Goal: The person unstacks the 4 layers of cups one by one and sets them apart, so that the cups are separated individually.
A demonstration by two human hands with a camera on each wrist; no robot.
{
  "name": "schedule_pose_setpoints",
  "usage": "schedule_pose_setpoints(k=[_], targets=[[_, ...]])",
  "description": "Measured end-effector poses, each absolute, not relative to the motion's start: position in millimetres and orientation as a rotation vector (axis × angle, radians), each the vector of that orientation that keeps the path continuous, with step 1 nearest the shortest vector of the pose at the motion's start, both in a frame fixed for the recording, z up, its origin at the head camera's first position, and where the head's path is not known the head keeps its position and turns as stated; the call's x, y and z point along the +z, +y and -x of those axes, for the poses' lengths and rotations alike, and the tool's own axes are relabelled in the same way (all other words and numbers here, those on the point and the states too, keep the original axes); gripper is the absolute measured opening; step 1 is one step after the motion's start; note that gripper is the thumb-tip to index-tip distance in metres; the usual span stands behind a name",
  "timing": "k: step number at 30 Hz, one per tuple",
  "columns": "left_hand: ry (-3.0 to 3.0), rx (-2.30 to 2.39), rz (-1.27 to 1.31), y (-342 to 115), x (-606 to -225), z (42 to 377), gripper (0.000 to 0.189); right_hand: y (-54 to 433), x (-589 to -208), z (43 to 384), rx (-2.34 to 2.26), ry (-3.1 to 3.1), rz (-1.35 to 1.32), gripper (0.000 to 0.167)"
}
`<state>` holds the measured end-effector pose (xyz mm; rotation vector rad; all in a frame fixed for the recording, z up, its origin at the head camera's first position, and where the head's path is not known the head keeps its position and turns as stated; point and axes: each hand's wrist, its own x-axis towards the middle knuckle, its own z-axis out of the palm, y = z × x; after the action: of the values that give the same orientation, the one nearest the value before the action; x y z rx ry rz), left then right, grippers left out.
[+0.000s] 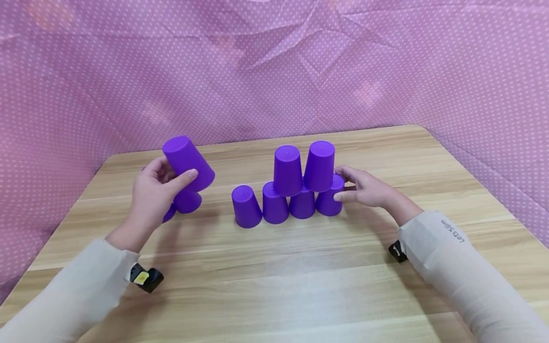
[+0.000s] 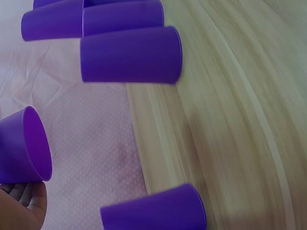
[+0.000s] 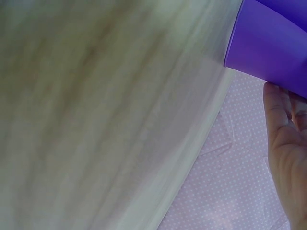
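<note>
In the head view my left hand (image 1: 151, 193) grips a purple cup (image 1: 188, 164), upside down and tilted, above the table's left side. Its thumb lies across the cup's wall. Below it, another purple cup (image 1: 188, 202) stands on the table, and a further one (image 1: 169, 213) is mostly hidden by the hand. Several upside-down cups form a row in the middle, with two cups (image 1: 288, 170) (image 1: 320, 166) on top. My right hand (image 1: 366, 188) touches the row's rightmost cup (image 1: 329, 202), thumb in front, fingers at its far side.
The row's leftmost cup (image 1: 247, 207) has no cup on it. The wooden table (image 1: 274, 281) ends at a pink dotted cloth (image 1: 274, 71) that hangs behind and at both sides. A black wrist camera (image 1: 147, 278) sticks out below the left sleeve.
</note>
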<state>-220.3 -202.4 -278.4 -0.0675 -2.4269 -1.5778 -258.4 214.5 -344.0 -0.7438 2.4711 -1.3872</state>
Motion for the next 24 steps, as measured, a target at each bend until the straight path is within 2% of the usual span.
schedule_pose_setpoints(k=[5,11,17,24], targets=[[-2.365,-1.61,0.009,-218.8,-278.0,215.5,0.045,214.7,-343.7,257.7,-1.385,2.473,0.741,0.047],[-2.097,-1.857,0.004,-239.1,-279.6,212.2,0.035,214.8,-344.7,257.6,-1.386,2.47,0.744,0.048],[-1.86,-1.956,-0.07,-257.7,-280.1,208.6,0.036,215.4,-345.7,257.6,-1.386,2.474,0.746,0.048],[-1.771,-1.942,-0.275,-284.4,-284.3,207.4,0.041,215.1,-345.5,257.5,-1.375,2.491,0.762,0.048]])
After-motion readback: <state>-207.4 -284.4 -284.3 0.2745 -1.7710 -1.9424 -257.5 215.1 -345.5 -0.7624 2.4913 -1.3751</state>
